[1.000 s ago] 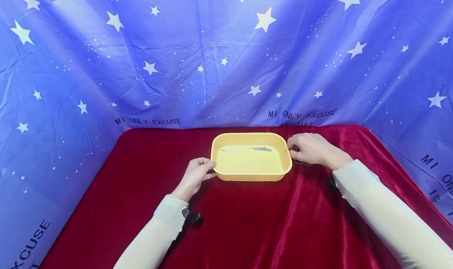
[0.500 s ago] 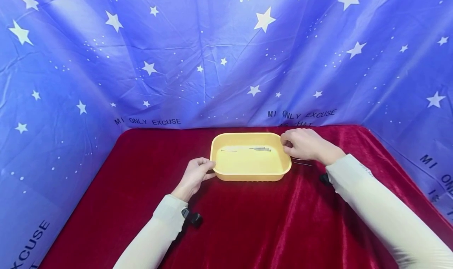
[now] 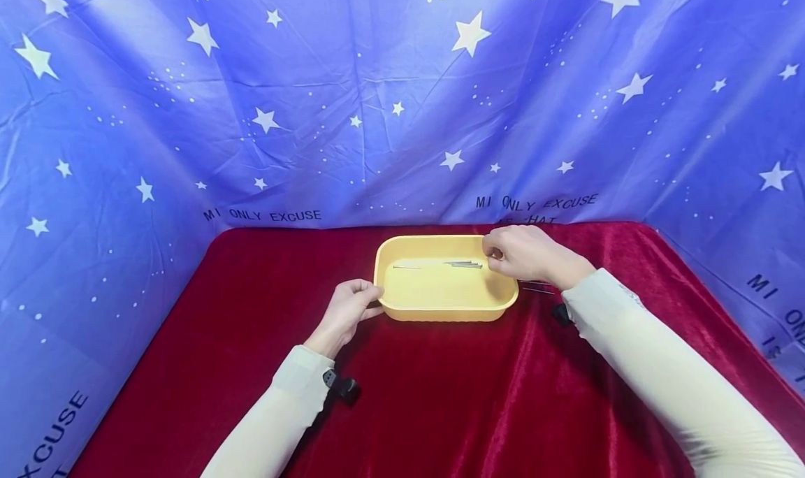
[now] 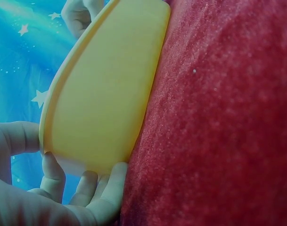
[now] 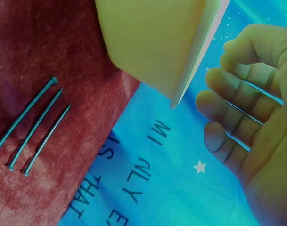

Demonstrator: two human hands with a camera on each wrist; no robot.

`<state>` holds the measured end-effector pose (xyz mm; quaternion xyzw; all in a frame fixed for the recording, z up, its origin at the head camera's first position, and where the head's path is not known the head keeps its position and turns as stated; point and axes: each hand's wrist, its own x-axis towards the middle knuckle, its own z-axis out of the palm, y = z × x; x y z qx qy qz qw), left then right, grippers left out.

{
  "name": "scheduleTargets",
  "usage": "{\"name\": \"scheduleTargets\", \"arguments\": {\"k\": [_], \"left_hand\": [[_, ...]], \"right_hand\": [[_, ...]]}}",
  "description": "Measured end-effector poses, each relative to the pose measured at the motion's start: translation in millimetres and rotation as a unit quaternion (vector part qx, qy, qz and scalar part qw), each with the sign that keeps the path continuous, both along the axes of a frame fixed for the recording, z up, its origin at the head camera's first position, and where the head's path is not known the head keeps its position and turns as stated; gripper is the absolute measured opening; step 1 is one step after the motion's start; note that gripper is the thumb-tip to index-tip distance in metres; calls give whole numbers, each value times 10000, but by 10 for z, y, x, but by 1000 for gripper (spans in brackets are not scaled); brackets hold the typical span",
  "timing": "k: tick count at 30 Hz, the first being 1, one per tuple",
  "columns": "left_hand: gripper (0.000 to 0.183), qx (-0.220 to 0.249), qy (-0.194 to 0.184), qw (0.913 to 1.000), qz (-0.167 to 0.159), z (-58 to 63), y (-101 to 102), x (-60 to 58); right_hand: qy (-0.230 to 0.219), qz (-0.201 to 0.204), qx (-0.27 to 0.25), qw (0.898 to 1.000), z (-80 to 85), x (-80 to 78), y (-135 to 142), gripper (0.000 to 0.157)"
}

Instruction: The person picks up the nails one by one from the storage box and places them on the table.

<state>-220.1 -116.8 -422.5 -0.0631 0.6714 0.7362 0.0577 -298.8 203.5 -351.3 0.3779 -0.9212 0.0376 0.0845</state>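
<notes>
A yellow plastic tray [image 3: 453,315] stands on the red cloth. At its left end my left hand [image 3: 344,314] grips the rim; the left wrist view shows the fingers [image 4: 112,188] against the tray's outer wall. My right hand [image 3: 537,251] is over the tray's right end, its fingers curled. Thumb and index fingertips meet, and I cannot tell whether a nail is between them. Inside the tray lie a cluster of nails [image 3: 467,265] and a single nail [image 3: 407,268]. Three nails [image 5: 44,141] rest on the cloth right of the tray, partly hidden by the right hand in the head view.
Red velvet cloth [image 3: 409,401] covers the table. Behind and at both sides hangs a blue curtain [image 3: 327,149] with white stars and black lettering, meeting the table's far edge just past the tray.
My right hand has moved left, from beside the tray's right end to over its inside. More of the nails on the cloth came into sight. My left hand and the tray have stayed put.
</notes>
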Motion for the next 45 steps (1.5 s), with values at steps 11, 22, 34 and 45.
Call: {"name": "scheduleTargets", "arguments": {"k": [11,22,34,45], "left_hand": [[8,-29,0,10000,-7,2,-27,0],[8,-19,-50,10000,-15,6,-35,-3],[9,-35,-25,10000,-26,8,-20,-1],[8,6,-26,10000,-25,8,-4,-7]], "right_hand": [[-90,62,-127,9999,39,-37,-177,7],[-131,90,-155,9998,79,-61,-319,5],[-239,87,-166,9995,129,-83,-460,4],[-386,297,-285,9984,147,-125,-606,6]]}}
